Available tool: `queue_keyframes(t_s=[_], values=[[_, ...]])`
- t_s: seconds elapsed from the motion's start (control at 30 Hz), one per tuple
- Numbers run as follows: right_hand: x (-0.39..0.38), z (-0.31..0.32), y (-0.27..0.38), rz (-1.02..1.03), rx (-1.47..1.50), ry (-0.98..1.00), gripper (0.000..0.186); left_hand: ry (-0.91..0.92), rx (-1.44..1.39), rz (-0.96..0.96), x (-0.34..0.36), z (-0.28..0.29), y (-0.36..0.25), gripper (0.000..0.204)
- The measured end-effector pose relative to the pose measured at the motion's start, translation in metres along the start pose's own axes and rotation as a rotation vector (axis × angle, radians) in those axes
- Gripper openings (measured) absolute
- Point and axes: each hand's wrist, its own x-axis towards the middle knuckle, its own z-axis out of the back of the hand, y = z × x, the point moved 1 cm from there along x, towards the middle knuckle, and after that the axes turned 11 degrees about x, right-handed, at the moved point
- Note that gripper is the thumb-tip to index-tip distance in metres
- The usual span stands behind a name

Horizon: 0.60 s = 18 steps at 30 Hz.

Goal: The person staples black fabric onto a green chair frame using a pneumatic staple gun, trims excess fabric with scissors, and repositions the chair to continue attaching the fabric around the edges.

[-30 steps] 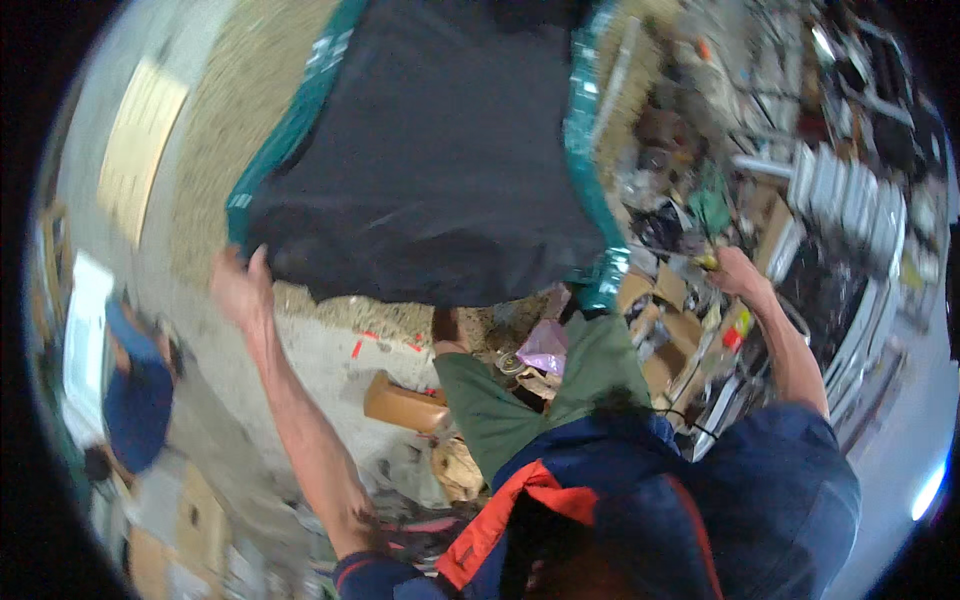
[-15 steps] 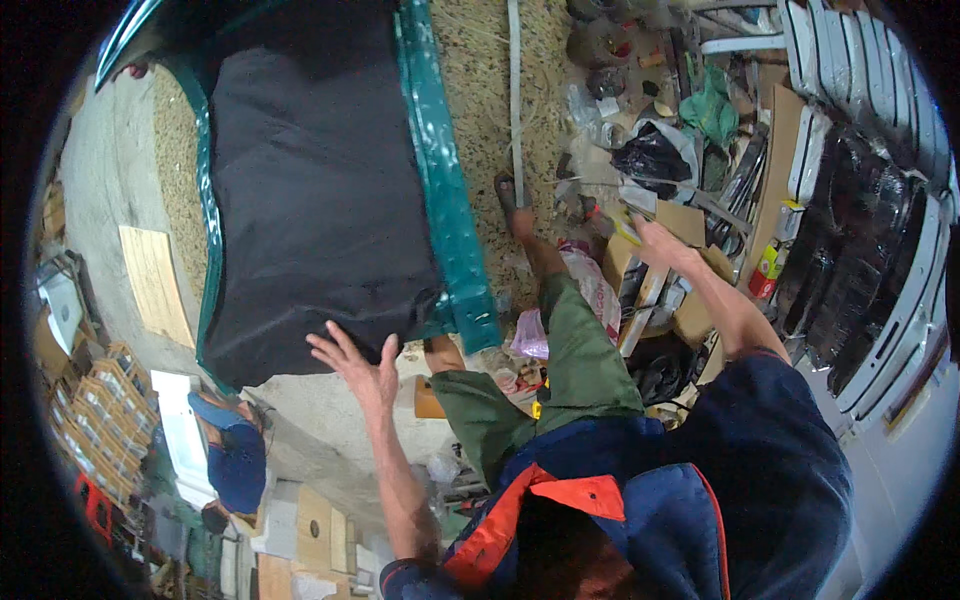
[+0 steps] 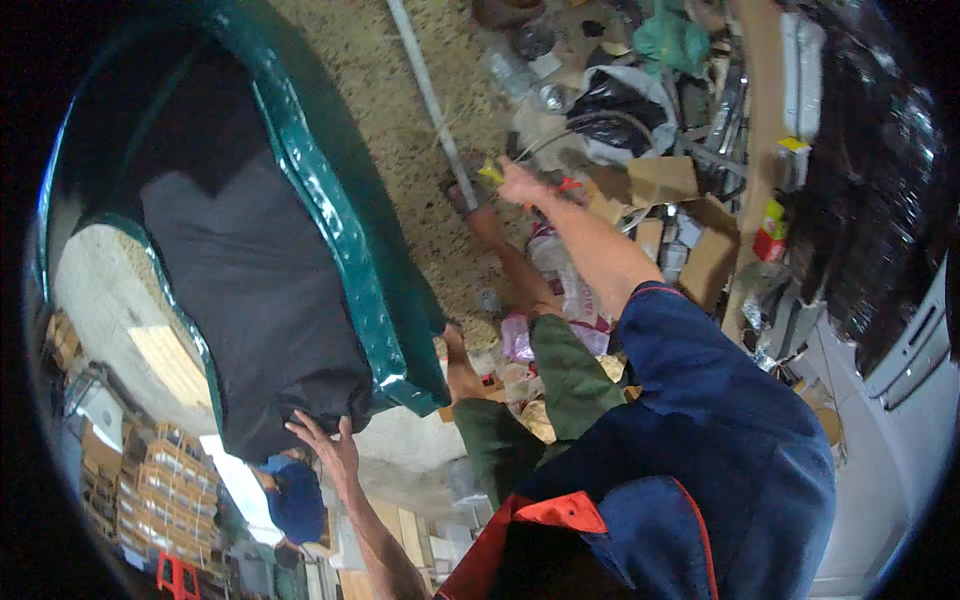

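Note:
A large black fabric sheet (image 3: 265,270), edged with shiny green plastic sheeting (image 3: 350,260), stretches out on the left side. At its near edge is my left hand (image 3: 335,452), fingers spread and the fingertips against the crumpled black cloth. My right hand (image 3: 525,185) is stretched forward over the floor, closed around a small item with a yellow end (image 3: 490,171); its kind I cannot make out. A thin grey curved strip (image 3: 610,118) runs beside that hand; whether the hand holds it is unclear.
A long pale metal strip (image 3: 428,95) lies on the speckled floor by my foot. Cardboard boxes (image 3: 665,180), bags and scrap crowd the right, beside a black plastic-wrapped stack (image 3: 860,180). Another person in blue (image 3: 296,500) is at lower left, near stacked cartons (image 3: 178,480).
My right hand has swung left and forward with the yellow-ended item. The left hand stays at the cloth edge. The view has shifted, and the green sheeting's right side now shows wider.

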Motion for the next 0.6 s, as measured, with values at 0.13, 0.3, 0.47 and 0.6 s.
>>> queue_keyframes(t_s=[0.13, 0.3, 0.47, 0.6], values=[[-0.015, -0.010, -0.037, -0.214, -0.003, 0.024, 0.052, -0.293, -0.298, -0.134, -0.024, 0.076, -0.092, 0.070], [-0.096, -0.021, -0.114, -0.097, 0.061, -0.102, 0.052, 0.004, -1.091, -0.259, -0.005, 0.039, -0.295, 0.046], [-0.186, -0.041, -0.185, -0.254, 0.188, -0.156, 0.057, -0.081, -1.021, -0.226, 0.156, -0.098, -0.442, 0.043], [-0.237, -0.050, -0.207, -0.379, 0.328, -0.145, 0.069, -0.150, -0.594, -0.314, 0.299, -0.154, -0.493, 0.043]])
